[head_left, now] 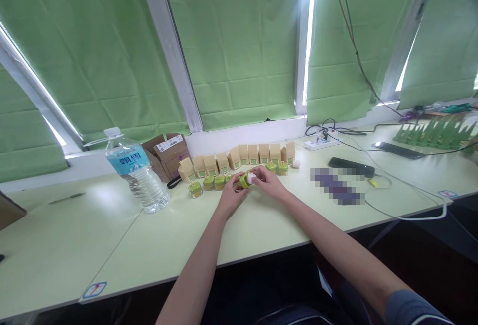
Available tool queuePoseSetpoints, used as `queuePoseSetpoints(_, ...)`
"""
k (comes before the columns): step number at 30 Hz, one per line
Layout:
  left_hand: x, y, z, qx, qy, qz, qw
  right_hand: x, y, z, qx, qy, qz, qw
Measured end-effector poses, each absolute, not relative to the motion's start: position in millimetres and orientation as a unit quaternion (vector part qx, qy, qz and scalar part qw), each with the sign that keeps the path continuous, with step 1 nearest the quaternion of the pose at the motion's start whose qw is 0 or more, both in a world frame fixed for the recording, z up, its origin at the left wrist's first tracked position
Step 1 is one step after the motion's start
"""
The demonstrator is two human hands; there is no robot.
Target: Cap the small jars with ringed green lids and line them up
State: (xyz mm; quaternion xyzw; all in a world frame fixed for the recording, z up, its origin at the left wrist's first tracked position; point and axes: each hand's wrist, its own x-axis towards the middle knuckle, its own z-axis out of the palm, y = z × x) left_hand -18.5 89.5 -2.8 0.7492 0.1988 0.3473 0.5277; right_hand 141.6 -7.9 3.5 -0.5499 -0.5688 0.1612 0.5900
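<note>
Head view: left hand [230, 191] and right hand [266, 179] together, both clamped on one small green jar [245, 180] with a white piece [251, 177], just above the pale surface [261, 220]. Nine tan cartons [243, 154] in a row behind. Water bottle [136, 170], blue label, writing unreadable.

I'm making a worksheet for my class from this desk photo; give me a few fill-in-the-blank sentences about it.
1. Both hands, left hand and right hand, hold one small ____ jar.
2. The clear plastic water bottle with the blue label stands to the ____ of the hands.
3. The row of small tan paper boxes stands ____ the row of jars.

Missing words: green; left; behind
</note>
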Motion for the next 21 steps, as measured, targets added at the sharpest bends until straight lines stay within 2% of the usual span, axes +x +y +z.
queuePoseSetpoints(9,-20.3,84.9,1.4,0.761,0.205,0.338,0.515,140.8,-10.1,4.7,-0.558,-0.571,0.182,0.574)
queuePoseSetpoints(18,-23.5,82.6,2.7,0.792,0.231,0.32,0.466,141.8,-4.5,-2.1,-0.578,-0.575,0.148,0.56)
queuePoseSetpoints(21,-24.8,83.0,2.2,0.789,0.231,0.309,0.478,139.8,-6.6,-0.5,-0.58,-0.59,0.144,0.543)
